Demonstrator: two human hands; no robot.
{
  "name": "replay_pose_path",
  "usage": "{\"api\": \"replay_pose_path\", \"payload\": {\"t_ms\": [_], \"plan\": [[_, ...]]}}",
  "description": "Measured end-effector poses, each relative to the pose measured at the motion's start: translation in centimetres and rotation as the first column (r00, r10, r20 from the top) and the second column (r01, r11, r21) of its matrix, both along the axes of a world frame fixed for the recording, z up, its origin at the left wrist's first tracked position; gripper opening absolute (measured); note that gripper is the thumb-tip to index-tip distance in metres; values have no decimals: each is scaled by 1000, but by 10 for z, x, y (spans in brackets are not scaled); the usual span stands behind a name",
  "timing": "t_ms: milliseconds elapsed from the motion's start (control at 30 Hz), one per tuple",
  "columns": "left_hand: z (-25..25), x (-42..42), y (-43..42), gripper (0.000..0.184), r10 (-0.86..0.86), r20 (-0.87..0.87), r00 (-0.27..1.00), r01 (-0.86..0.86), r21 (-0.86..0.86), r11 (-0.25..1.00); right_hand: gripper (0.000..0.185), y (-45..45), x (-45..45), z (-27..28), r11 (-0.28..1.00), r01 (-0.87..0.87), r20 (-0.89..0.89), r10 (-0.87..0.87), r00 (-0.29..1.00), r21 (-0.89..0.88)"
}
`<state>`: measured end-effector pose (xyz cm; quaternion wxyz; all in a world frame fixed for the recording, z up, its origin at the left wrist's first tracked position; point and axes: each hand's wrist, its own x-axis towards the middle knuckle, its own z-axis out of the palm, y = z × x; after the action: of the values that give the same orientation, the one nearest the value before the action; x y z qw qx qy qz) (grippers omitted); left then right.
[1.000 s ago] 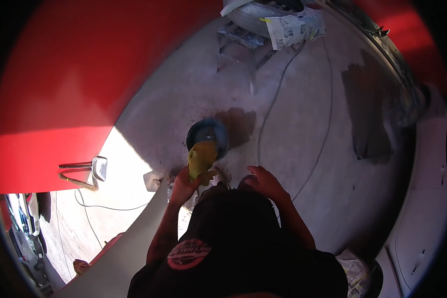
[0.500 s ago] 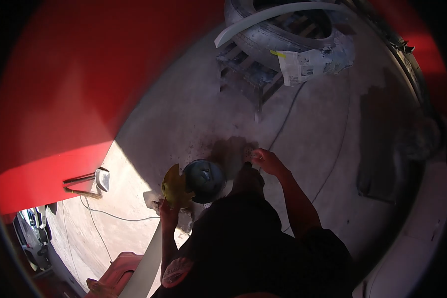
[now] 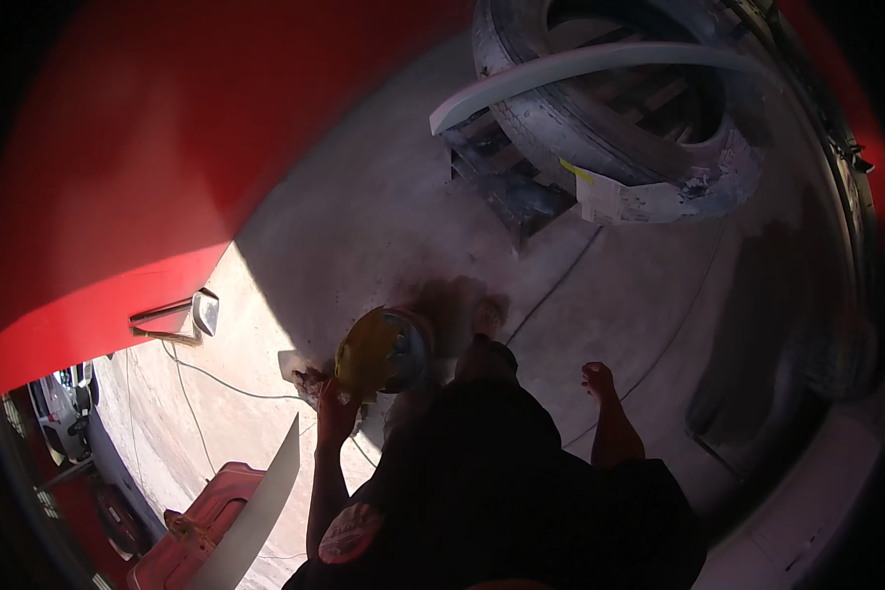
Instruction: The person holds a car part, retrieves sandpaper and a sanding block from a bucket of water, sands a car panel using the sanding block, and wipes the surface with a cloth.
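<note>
My left hand (image 3: 335, 409) grips the lower edge of a thin yellow piece (image 3: 368, 352), rounded on one side and jagged on the other. The yellow piece covers part of a round bucket (image 3: 420, 346) on the floor. My right hand (image 3: 596, 380) hangs out to the right above the floor. Its fingers are loosely bent, and I see nothing in it. One bare foot (image 3: 487, 318) shows beyond my dark clothing.
Ahead, a large tire (image 3: 600, 128) lies on a dark wooden stand (image 3: 506, 187), with a curved grey strip (image 3: 600, 61) across it and newspaper (image 3: 624, 202) at its edge. A red panel (image 3: 167, 147) rises at left. A cable (image 3: 236, 390) crosses the floor near a red plastic object (image 3: 192, 526).
My right hand has swung right and back, away from the foot. The yellow piece has shifted right, now overlapping the bucket. The tire appears larger and closer.
</note>
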<state>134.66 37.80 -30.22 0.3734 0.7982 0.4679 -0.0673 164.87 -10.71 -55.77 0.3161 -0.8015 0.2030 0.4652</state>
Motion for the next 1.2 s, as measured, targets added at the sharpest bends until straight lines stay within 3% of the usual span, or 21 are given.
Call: {"api": "replay_pose_path", "payload": {"t_ms": [67, 200, 300, 467, 600, 733, 900, 967, 1067, 1167, 1200], "plan": [[1, 10, 1, 42, 47, 26, 999, -47, 18, 999, 30, 5, -1, 28, 997, -35, -121, 26, 992, -74], [-9, 14, 6, 30, 55, 154, 987, -71, 99, 993, 32, 1, 22, 26, 1000, 23, -75, -23, 997, -7], [-10, 19, 9, 30, 81, 78, 994, -90, 116, 989, 31, 19, 58, 44, 998, 46, -12, -45, 999, 36], [-33, 25, 14, 35, 154, 188, 970, -175, 100, 980, 36, 41, 104, 93, 993, 71, 133, -84, 988, 95], [-13, 62, 17, 37, 138, 315, 939, -167, 65, 984, 36, 38, 107, 117, 990, 79, 240, -106, 965, 121], [24, 131, 27, 38, 86, 406, 910, -130, 82, 988, 39, 17, 98, 94, 992, 58, 267, -86, 960, 113], [78, 219, 59, 41, -54, 626, 778, 25, 55, 998, 42, 14, 64, 85, 985, 136, 280, -161, 946, 107], [99, 258, 77, 39, -76, 754, 652, 100, 14, 995, 41, 1, 45, 76, 971, 202, 291, -231, 929, 124], [150, 332, 93, 37, -87, 824, 560, 238, -60, 969, 38, 3, 11, 96, 911, 395, 286, -412, 865, 117], [182, 424, 91, 38, -15, 843, 537, 257, -146, 955, 34, -4, -40, 114, 766, 637, 239, -637, 733, 90], [181, 458, 90, 41, -97, 823, 560, 298, -91, 950, 33, -7, -62, 109, 706, 703, 208, -702, 681, 84]]}}
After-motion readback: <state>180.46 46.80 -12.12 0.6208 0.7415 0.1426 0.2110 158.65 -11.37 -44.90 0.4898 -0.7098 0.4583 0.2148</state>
